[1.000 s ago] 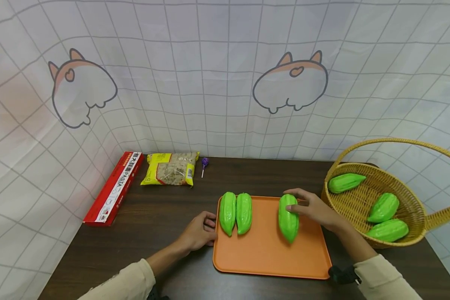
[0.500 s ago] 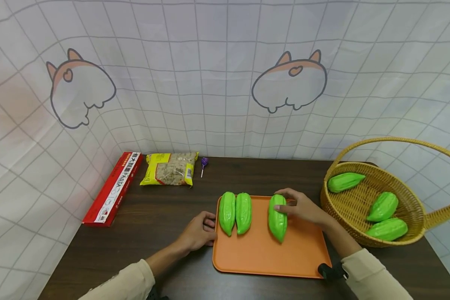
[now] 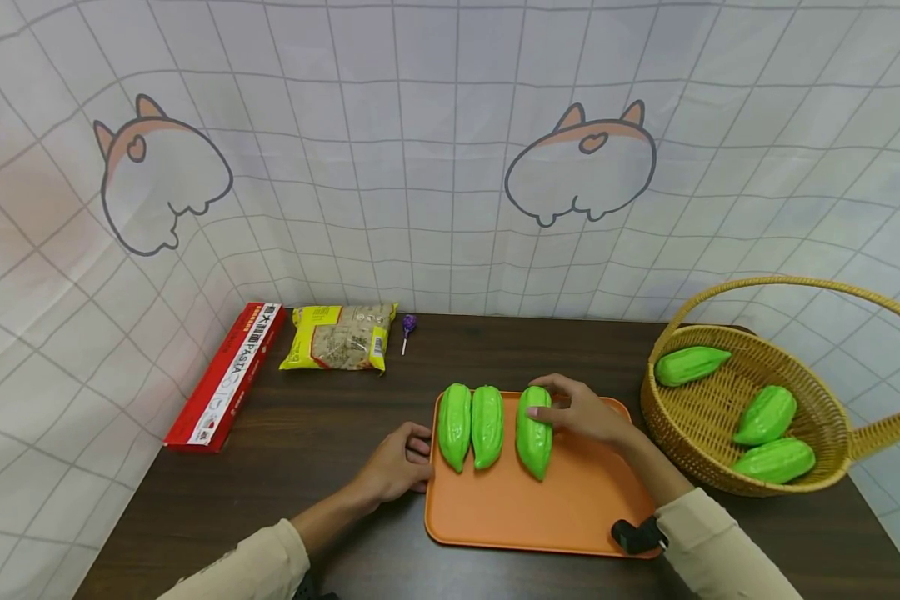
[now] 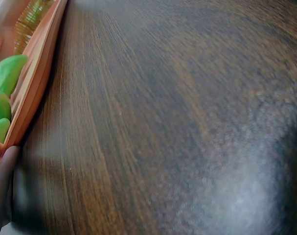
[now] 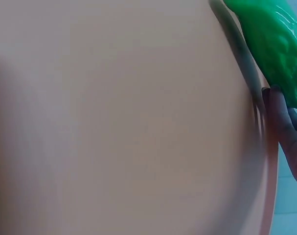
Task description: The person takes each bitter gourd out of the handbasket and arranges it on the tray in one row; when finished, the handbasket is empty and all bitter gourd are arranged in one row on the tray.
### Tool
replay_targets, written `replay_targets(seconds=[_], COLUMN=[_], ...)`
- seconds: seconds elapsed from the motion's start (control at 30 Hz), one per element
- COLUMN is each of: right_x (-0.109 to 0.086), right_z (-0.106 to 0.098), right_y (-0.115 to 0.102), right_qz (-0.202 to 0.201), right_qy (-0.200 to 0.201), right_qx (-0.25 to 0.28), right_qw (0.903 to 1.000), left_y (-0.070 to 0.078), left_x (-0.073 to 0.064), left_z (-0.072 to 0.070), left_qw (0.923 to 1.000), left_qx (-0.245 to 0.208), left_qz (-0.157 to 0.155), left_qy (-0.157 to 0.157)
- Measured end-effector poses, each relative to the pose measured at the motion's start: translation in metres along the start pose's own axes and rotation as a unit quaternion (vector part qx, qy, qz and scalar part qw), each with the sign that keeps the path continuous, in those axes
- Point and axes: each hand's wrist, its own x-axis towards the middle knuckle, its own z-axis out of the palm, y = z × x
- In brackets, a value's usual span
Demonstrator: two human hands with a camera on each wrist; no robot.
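Note:
In the head view my right hand [image 3: 581, 417] pinches a bright green, ribbed bitter melon [image 3: 534, 446] between thumb and fingers, over the orange tray [image 3: 525, 517]. Two more bitter melons, one at the far left [image 3: 454, 425] and one beside it [image 3: 487, 427], lie side by side on the tray, just left of the held one. My left hand [image 3: 393, 467] holds the tray's left rim; the left wrist view shows fingers [image 4: 6, 166] on both sides of that rim. In the right wrist view the held bitter melon [image 5: 275, 44] appears above my fingertips [image 5: 275, 100].
A wicker basket [image 3: 727, 400] with a tall handle stands right of the tray, with three bitter melons [image 3: 768, 414] inside. Behind left are a red pasta box [image 3: 228, 379], a yellow food bag [image 3: 341, 337] and a purple lollipop [image 3: 409, 325]. A grid-patterned curtain [image 3: 420, 208] closes the back.
My right hand has carried the bitter melon leftward over the tray, closer to the other two. The left hand has stayed at the tray's rim.

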Motion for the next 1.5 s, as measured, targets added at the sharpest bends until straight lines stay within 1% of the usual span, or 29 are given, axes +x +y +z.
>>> replay_targets(seconds=[0.13, 0.37, 0.57, 0.73, 0.87, 0.97, 1.1, 1.13, 1.2, 1.33, 1.43, 1.5], right_x=[0.005, 0.010, 0.009, 0.006, 0.004, 0.004, 0.004, 0.002, -0.002, -0.004, 0.002, 0.004], right_z=[0.005, 0.011, 0.015, 0.016, 0.015, 0.015, 0.018, 0.018, 0.019, 0.020, 0.020, 0.019], right_y=[0.000, -0.005, -0.010, -0.010, -0.009, -0.009, -0.008, -0.014, -0.026, -0.033, -0.017, -0.013], right_qz=[0.003, 0.020, 0.014, 0.025, 0.023, 0.014, 0.008, 0.001, 0.000, 0.002, 0.007, 0.003], right_qy=[0.003, 0.013, 0.011, 0.023, 0.024, 0.026, 0.039, 0.039, 0.043, 0.052, 0.064, 0.068], right_qx=[-0.002, -0.010, -0.034, -0.052, -0.059, -0.058, -0.052, -0.053, -0.055, -0.059, -0.059, -0.061], right_qw=[1.0000, 0.9997, 0.9992, 0.9981, 0.9977, 0.9979, 0.9979, 0.9979, 0.9976, 0.9969, 0.9962, 0.9958], left_y=[0.000, 0.000, 0.000, -0.001, 0.000, 0.000, 0.000, 0.001, 0.001, 0.001, 0.001, 0.002], left_x=[0.000, -0.001, 0.000, 0.001, 0.000, 0.000, 0.000, -0.001, -0.001, -0.001, -0.001, -0.001], left_z=[0.000, 0.000, 0.000, 0.000, 0.000, 0.000, 0.000, 0.000, 0.000, 0.000, 0.000, -0.001], left_qw=[1.0000, 1.0000, 1.0000, 1.0000, 1.0000, 1.0000, 1.0000, 1.0000, 1.0000, 1.0000, 1.0000, 1.0000], left_qx=[-0.002, -0.002, 0.002, 0.000, 0.000, 0.002, 0.002, 0.001, 0.001, 0.001, 0.000, 0.000], left_qz=[0.003, 0.006, 0.003, 0.004, 0.007, 0.007, 0.007, 0.007, 0.007, 0.005, 0.004, 0.004], left_qy=[-0.001, -0.002, 0.002, 0.002, 0.001, 0.002, 0.004, 0.004, 0.003, 0.003, 0.002, 0.002])
